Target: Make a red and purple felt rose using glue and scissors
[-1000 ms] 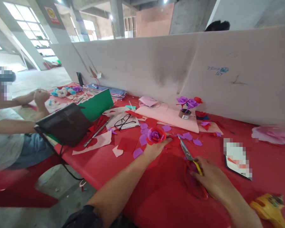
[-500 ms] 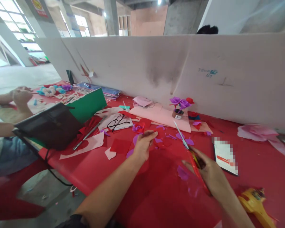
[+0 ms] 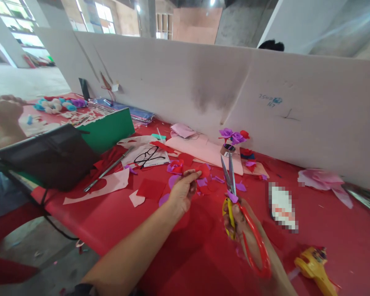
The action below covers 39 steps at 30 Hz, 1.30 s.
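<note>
My left hand (image 3: 183, 191) is pinched closed over the red table, with a round red petal piece (image 3: 204, 170) at its fingertips. In my right hand (image 3: 239, 220) is a pair of scissors (image 3: 255, 238) with red and yellow handles. Their blades point away from me and stand slightly apart. A purple scrap (image 3: 232, 197) shows at the pivot of the scissors. Beyond my left hand sits a red and purple flower (image 3: 175, 166). Purple pieces (image 3: 174, 181) and a red square (image 3: 151, 189) lie around my left hand.
Purple flowers stand in a small pot (image 3: 227, 149) on pink sheets (image 3: 200, 150) at the back. Glasses (image 3: 149, 155), a metal rod (image 3: 106, 170) and a dark bag (image 3: 46, 150) are leftward. A yellow glue gun (image 3: 314, 267) and a blurred-out phone (image 3: 283, 207) lie right. Another person's hands (image 3: 8, 111) show far left.
My right hand has turned the scissors more upright and shifted them slightly left; the blades now stand apart. The red piece at my left fingertips shows more clearly. The view has swung slightly right.
</note>
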Tool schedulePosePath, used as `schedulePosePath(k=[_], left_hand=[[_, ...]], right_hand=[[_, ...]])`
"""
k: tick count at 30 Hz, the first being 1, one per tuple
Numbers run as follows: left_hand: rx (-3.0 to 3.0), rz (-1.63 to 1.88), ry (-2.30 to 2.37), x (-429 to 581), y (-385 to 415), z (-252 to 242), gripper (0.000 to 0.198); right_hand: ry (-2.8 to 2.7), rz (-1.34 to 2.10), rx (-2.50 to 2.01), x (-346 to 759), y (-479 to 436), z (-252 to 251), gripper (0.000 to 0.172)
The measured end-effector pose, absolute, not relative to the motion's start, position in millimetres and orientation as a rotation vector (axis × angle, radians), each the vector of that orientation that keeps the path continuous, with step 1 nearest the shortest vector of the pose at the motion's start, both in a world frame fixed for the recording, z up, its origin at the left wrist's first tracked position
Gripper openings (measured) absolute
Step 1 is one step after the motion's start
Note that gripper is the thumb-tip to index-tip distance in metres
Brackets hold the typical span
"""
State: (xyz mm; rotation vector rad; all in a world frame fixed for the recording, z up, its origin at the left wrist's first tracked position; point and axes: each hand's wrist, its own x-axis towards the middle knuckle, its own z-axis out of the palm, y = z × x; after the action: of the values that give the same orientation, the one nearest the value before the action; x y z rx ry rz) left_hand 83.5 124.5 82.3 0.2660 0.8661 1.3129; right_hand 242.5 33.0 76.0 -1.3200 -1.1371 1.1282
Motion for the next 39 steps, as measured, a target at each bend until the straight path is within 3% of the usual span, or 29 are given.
schedulePosePath(k=[7,17,25,31,39], left_hand=[[0.59,1.0,0.838,101,96,84,0.03],[0.732,0.826,0.846,106,93,78,0.027],[0.822,0.808,0.902,100,95,81,0.022],[0.808,0.756,0.882,99,92,88,0.021],[0.838,0.941,1.026,98,100,84,0.025]], right_hand=[[-0.868,1.174,-1.327,238,35,89,0.041],[-0.87,1.284,-1.328,251,39,105,0.035],[-0.869,1.273,-1.403,255,40,102,0.047],[-0.814,1.192,-1.337,258,45,101,0.04],[-0.686,1.066,-1.262,266,49,90,0.028]])
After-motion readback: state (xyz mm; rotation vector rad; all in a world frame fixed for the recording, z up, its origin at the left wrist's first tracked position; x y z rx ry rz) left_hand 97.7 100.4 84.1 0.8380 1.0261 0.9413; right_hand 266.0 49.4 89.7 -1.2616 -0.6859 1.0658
